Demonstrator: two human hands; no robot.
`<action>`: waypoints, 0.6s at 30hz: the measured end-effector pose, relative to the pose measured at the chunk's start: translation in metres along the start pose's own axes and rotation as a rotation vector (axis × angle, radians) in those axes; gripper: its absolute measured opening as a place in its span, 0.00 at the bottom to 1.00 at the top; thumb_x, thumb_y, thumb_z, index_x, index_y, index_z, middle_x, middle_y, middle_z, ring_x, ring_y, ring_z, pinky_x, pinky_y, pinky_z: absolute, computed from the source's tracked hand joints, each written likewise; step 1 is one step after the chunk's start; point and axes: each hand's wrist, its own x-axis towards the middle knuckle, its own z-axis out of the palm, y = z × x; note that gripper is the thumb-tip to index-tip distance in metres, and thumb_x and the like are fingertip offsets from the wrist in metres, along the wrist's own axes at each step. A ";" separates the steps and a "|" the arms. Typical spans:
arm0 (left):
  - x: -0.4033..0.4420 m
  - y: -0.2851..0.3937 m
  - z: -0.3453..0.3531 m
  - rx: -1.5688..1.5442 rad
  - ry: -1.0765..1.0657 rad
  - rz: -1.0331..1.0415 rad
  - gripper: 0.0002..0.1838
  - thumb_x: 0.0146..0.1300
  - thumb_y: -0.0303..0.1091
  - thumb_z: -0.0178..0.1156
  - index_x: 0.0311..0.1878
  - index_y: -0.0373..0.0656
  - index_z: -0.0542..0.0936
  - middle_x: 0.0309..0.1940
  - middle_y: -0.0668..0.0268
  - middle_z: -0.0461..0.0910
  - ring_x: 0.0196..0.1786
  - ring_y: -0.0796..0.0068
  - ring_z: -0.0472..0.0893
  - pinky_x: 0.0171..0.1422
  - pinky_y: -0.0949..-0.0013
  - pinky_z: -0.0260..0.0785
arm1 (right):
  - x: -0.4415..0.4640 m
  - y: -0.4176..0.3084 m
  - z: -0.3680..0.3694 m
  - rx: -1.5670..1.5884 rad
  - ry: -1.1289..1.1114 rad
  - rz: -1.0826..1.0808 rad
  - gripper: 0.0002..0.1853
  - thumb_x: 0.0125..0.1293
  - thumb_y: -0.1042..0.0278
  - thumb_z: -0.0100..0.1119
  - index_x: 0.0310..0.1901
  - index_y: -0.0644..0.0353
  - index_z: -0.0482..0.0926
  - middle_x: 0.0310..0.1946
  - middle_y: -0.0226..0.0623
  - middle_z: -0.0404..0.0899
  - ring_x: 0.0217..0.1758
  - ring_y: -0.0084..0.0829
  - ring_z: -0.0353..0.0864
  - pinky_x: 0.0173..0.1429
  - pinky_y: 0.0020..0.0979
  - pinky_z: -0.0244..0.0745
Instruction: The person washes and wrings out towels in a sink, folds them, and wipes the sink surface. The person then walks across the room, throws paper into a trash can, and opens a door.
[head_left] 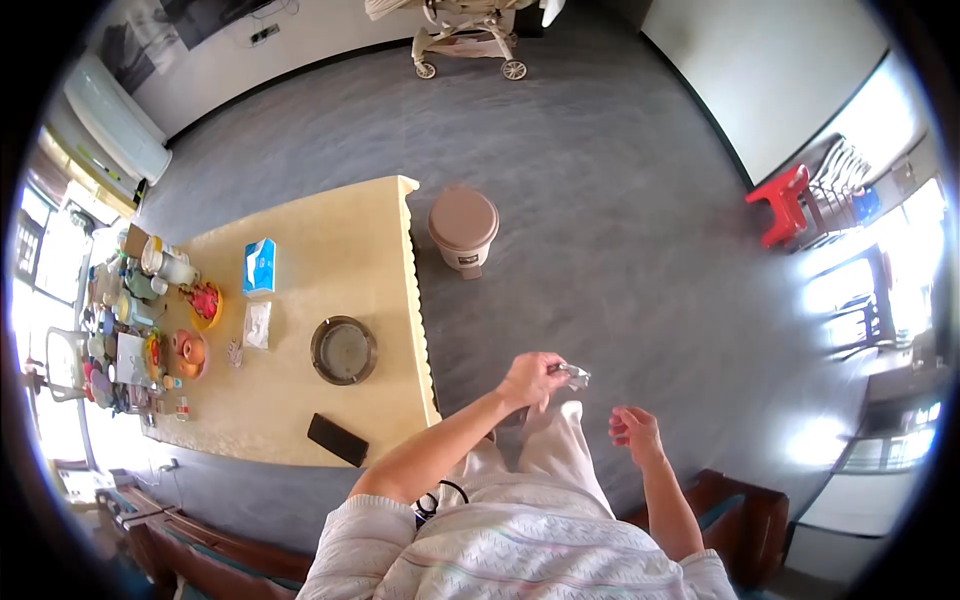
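My left hand (533, 381) is closed, its fingers pinching a small crumpled silvery-white piece (574, 376) above my lap. The exact kind of this piece is too small to make out. To the right of it, my right hand (636, 431) hangs in the air with fingers loosely curled and somewhat apart. Nothing shows in that hand, and it touches nothing. Left of my hands, on the table (385, 235), are a round ashtray (343, 350) and a black phone (338, 440).
A lidded brown trash bin (463, 222) stands on the floor beside the table. On the table lie a blue tissue box (259, 266), a white packet (257, 325), fruit (188, 350) and several jars. A red stool (780, 205) is at the right, a wheeled stroller frame (465, 45) at the back.
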 end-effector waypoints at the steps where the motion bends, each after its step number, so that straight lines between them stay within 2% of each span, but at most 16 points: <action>1: 0.013 -0.004 -0.010 -0.043 0.029 -0.033 0.09 0.56 0.33 0.58 0.38 0.40 0.79 0.24 0.66 0.79 0.26 0.81 0.76 0.30 0.76 0.69 | 0.019 0.001 -0.007 -0.042 0.001 0.023 0.13 0.61 0.58 0.53 0.38 0.59 0.76 0.28 0.32 0.76 0.26 0.24 0.76 0.26 0.26 0.72; 4: 0.054 -0.033 -0.037 -0.199 0.084 -0.120 0.08 0.58 0.32 0.58 0.39 0.40 0.79 0.22 0.72 0.76 0.24 0.86 0.73 0.26 0.79 0.66 | 0.076 -0.005 -0.029 -0.130 -0.017 0.136 0.11 0.60 0.60 0.55 0.36 0.59 0.77 0.26 0.32 0.76 0.25 0.25 0.76 0.25 0.26 0.71; 5: 0.065 -0.035 -0.052 -0.263 0.068 -0.173 0.08 0.59 0.32 0.57 0.39 0.39 0.79 0.21 0.73 0.74 0.23 0.86 0.71 0.24 0.81 0.64 | 0.094 -0.002 -0.038 -0.210 -0.057 0.112 0.10 0.59 0.61 0.56 0.34 0.59 0.78 0.24 0.31 0.76 0.23 0.24 0.76 0.24 0.26 0.71; 6: 0.076 -0.037 -0.065 -0.314 0.113 -0.229 0.08 0.59 0.31 0.57 0.38 0.38 0.79 0.21 0.72 0.73 0.22 0.86 0.71 0.24 0.81 0.63 | 0.114 -0.003 -0.052 -0.285 -0.082 0.076 0.10 0.58 0.61 0.57 0.32 0.59 0.78 0.22 0.31 0.76 0.22 0.24 0.76 0.24 0.26 0.72; 8: 0.101 -0.035 -0.087 -0.457 0.192 -0.291 0.06 0.58 0.30 0.58 0.36 0.37 0.78 0.20 0.72 0.72 0.22 0.85 0.70 0.23 0.81 0.62 | 0.151 -0.011 -0.070 -0.305 -0.020 0.161 0.10 0.58 0.62 0.56 0.29 0.60 0.78 0.19 0.31 0.76 0.21 0.23 0.76 0.23 0.26 0.71; 9: 0.116 -0.055 -0.093 -0.517 0.262 -0.314 0.05 0.57 0.30 0.59 0.34 0.38 0.79 0.20 0.72 0.72 0.22 0.85 0.70 0.23 0.80 0.62 | 0.169 -0.015 -0.083 -0.371 -0.026 0.184 0.10 0.58 0.62 0.56 0.29 0.60 0.78 0.19 0.31 0.76 0.21 0.23 0.76 0.23 0.25 0.71; 11: 0.138 -0.076 -0.109 -0.359 0.381 -0.419 0.06 0.54 0.31 0.61 0.31 0.39 0.79 0.20 0.72 0.73 0.21 0.84 0.71 0.23 0.77 0.65 | 0.209 -0.033 -0.106 -0.516 -0.057 0.239 0.10 0.58 0.62 0.56 0.28 0.60 0.78 0.20 0.31 0.77 0.22 0.23 0.77 0.22 0.25 0.71; 14: 0.160 -0.087 -0.119 -0.451 0.536 -0.445 0.07 0.52 0.32 0.63 0.30 0.38 0.79 0.20 0.71 0.75 0.18 0.83 0.72 0.21 0.78 0.66 | 0.241 -0.087 -0.121 -0.588 -0.001 0.202 0.10 0.59 0.63 0.55 0.28 0.59 0.78 0.21 0.30 0.77 0.20 0.22 0.77 0.21 0.24 0.70; 18: 0.171 -0.111 -0.126 -0.508 0.638 -0.495 0.07 0.52 0.31 0.63 0.29 0.38 0.79 0.21 0.70 0.76 0.17 0.83 0.72 0.19 0.78 0.67 | 0.292 -0.146 -0.123 -0.625 -0.042 0.144 0.09 0.60 0.64 0.54 0.31 0.60 0.78 0.22 0.30 0.77 0.20 0.22 0.75 0.19 0.26 0.67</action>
